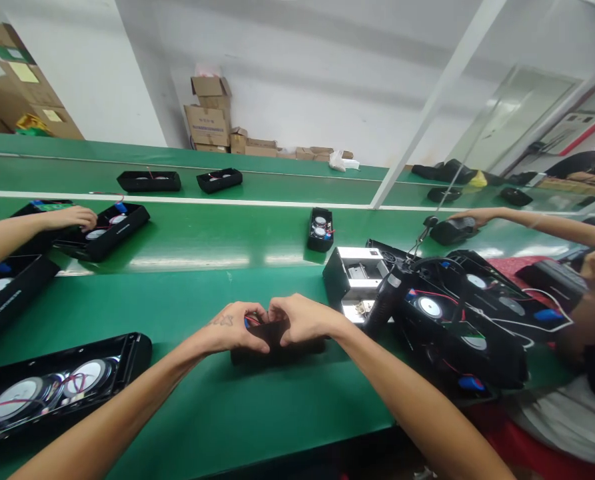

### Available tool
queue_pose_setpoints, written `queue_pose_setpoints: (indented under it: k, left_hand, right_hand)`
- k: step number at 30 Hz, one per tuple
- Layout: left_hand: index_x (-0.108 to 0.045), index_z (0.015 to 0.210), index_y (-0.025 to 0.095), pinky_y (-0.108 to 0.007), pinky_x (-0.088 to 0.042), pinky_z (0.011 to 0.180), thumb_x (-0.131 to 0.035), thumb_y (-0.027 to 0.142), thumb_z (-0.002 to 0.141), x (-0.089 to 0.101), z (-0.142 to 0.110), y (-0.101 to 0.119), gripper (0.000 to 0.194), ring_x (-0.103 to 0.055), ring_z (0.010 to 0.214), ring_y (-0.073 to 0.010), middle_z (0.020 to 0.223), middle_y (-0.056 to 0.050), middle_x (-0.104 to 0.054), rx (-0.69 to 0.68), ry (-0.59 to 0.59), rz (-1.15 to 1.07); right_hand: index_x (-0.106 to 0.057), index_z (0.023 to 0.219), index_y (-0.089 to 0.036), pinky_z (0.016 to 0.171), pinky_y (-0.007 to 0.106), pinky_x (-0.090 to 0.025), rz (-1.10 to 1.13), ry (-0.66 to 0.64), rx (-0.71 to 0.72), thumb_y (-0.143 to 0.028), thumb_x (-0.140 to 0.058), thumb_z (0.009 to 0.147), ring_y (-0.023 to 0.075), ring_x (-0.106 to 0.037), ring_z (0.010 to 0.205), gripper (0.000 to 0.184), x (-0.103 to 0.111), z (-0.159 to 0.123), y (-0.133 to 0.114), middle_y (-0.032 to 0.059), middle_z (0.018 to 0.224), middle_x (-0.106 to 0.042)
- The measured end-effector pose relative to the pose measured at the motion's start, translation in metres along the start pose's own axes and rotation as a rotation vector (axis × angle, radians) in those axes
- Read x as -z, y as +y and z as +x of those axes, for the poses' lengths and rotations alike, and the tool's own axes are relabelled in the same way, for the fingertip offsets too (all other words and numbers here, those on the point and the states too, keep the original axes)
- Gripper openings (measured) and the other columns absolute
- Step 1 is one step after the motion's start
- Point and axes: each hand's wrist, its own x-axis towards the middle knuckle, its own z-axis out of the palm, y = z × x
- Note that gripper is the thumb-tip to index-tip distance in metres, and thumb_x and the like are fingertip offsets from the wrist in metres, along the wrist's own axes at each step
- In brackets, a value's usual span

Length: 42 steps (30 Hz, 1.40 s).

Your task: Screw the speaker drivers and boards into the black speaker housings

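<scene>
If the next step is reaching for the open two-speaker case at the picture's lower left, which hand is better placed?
Probably the left hand: it is nearer that speaker case, and its forearm passes close by. The right hand is farther off. Both are at the black housing, though.

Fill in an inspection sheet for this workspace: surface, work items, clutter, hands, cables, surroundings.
Surface: green worktop, shiny in places.
Job's things: black casing at the hands, partly hidden by them.
Clutter: open speaker casing at lower left; white-and-black unit beside a hanging black tool; pile of open casings at right.
Hands: left hand and right hand both on the black casing; exact grip unclear.
Cables: red wires in the lower-left casing; white cable over the pile.
Surroundings: cardboard boxes by a white wall; one co-worker's hand at left, another's at right.
</scene>
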Motion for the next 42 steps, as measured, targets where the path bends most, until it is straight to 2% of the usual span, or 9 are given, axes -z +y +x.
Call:
queue_pose_setpoints:
  k: [2, 5, 9, 13, 20, 25, 30, 37, 42]
  left_hand:
    - [-0.072, 0.096, 0.022, -0.027, -0.048, 0.073, -0.091, 0.039, 0.057, -0.004, -0.001, 0.0, 0.046, -0.068, 0.085, -0.0188, 0.09, 0.002, -0.074, 0.018, 0.004, -0.022]
    - [-0.066, 0.097, 0.022, -0.025, -0.044, 0.064, -0.09, 0.037, 0.057, -0.007, -0.003, 0.001, 0.049, -0.063, 0.074, -0.0152, 0.083, 0.005, -0.07, 0.05, 0.025, -0.045]
    - [-0.059, 0.098, 0.023, -0.023, -0.042, 0.059, -0.091, 0.036, 0.056, -0.008, -0.004, 0.001, 0.054, -0.06, 0.069, -0.0128, 0.081, 0.007, -0.068, 0.064, 0.029, -0.081]
    - [-0.059, 0.096, 0.022, -0.022, -0.039, 0.058, -0.092, 0.034, 0.056, -0.01, -0.004, -0.001, 0.053, -0.057, 0.068, -0.0111, 0.08, 0.007, -0.066, 0.056, 0.024, -0.108]
    - [-0.06, 0.09, 0.02, -0.023, -0.037, 0.058, -0.093, 0.032, 0.053, -0.012, -0.002, -0.005, 0.051, -0.054, 0.067, -0.0109, 0.075, 0.007, -0.063, 0.045, 0.011, -0.14]
    - [-0.06, 0.081, 0.02, -0.023, -0.036, 0.06, -0.094, 0.032, 0.051, -0.015, -0.002, -0.003, 0.047, -0.05, 0.068, -0.0104, 0.072, 0.008, -0.06, 0.043, 0.027, -0.158]
    - [-0.058, 0.074, 0.021, -0.024, -0.036, 0.061, -0.094, 0.034, 0.05, -0.018, -0.003, -0.002, 0.046, -0.05, 0.067, -0.0113, 0.069, 0.008, -0.058, 0.043, 0.028, -0.165]
    - [-0.061, 0.078, 0.02, -0.025, -0.04, 0.064, -0.095, 0.033, 0.049, -0.015, -0.003, 0.0, 0.046, -0.055, 0.068, -0.0121, 0.073, 0.006, -0.065, 0.033, 0.005, -0.16]
    - [-0.057, 0.074, 0.02, -0.023, -0.039, 0.061, -0.096, 0.034, 0.047, -0.02, -0.002, -0.002, 0.049, -0.051, 0.065, -0.0105, 0.068, 0.008, -0.058, 0.053, 0.023, -0.192]
  right_hand:
    - [-0.073, 0.109, -0.018, 0.063, 0.023, -0.038, 0.0, 0.006, 0.007, -0.023, -0.09, 0.07, 0.0174, -0.064, 0.083, 0.043, -0.004, -0.001, -0.002, 0.0, 0.093, -0.072]
    - [-0.076, 0.099, -0.019, 0.061, 0.025, -0.035, -0.011, -0.002, 0.011, -0.03, -0.092, 0.07, 0.0167, -0.061, 0.076, 0.035, -0.007, -0.001, -0.004, -0.0019, 0.081, -0.069]
    - [-0.078, 0.099, -0.02, 0.057, 0.026, -0.031, -0.06, -0.002, 0.004, -0.035, -0.091, 0.071, 0.0168, -0.06, 0.073, 0.034, -0.009, 0.0, -0.005, -0.0019, 0.075, -0.067]
    - [-0.081, 0.099, -0.02, 0.059, 0.027, -0.031, -0.068, 0.005, 0.0, -0.03, -0.091, 0.071, 0.0159, -0.057, 0.069, 0.031, -0.009, -0.001, -0.01, -0.0023, 0.071, -0.066]
    - [-0.083, 0.088, -0.02, 0.055, 0.027, -0.029, -0.045, -0.007, -0.011, -0.026, -0.089, 0.071, 0.0132, -0.048, 0.059, 0.019, -0.009, -0.001, -0.015, -0.0056, 0.057, -0.053]
    - [-0.078, 0.075, -0.02, 0.052, 0.027, -0.027, -0.058, 0.041, 0.015, -0.022, -0.082, 0.07, 0.012, -0.04, 0.054, 0.008, -0.02, 0.0, -0.011, -0.006, 0.053, -0.047]
    - [-0.079, 0.077, -0.02, 0.052, 0.029, -0.026, -0.07, 0.075, -0.022, -0.02, -0.076, 0.072, 0.0142, -0.04, 0.056, 0.005, -0.032, 0.0, -0.011, -0.0021, 0.056, -0.053]
    - [-0.077, 0.074, -0.018, 0.054, 0.029, -0.026, -0.155, 0.042, 0.025, -0.02, -0.081, 0.072, 0.0125, -0.042, 0.053, 0.005, -0.019, -0.005, -0.021, -0.0023, 0.055, -0.056]
    - [-0.078, 0.074, -0.017, 0.052, 0.03, -0.027, -0.103, 0.106, -0.004, -0.022, -0.077, 0.074, 0.0149, -0.046, 0.054, 0.004, -0.036, 0.002, -0.011, 0.0001, 0.055, -0.059]
